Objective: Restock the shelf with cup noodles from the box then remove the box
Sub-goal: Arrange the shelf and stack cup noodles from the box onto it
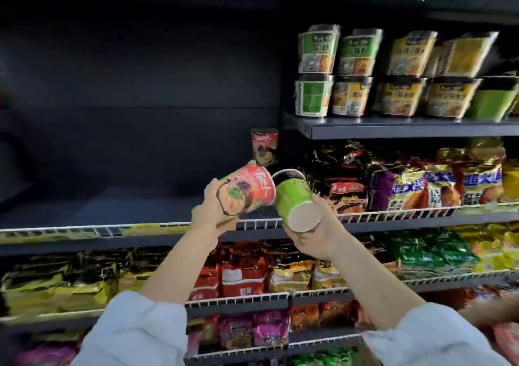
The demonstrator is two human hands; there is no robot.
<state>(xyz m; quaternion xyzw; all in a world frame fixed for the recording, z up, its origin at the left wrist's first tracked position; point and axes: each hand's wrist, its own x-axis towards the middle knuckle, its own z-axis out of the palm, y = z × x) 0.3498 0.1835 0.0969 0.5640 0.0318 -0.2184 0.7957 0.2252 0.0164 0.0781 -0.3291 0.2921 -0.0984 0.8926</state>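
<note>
A shop aisle: dark metal shelves (407,131) with white wire front rails (393,215) hold rows of stacked noodle tubs (354,95) and crowded packets of instant noodles (421,185), with yellow price strips (146,229).

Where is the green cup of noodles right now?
The green paper noodle cup is tilted in the right hand, centre frame, beside the red noodle cup.

Dim left bay, brighter right, soft blur, wide-angle edge warp
</note>
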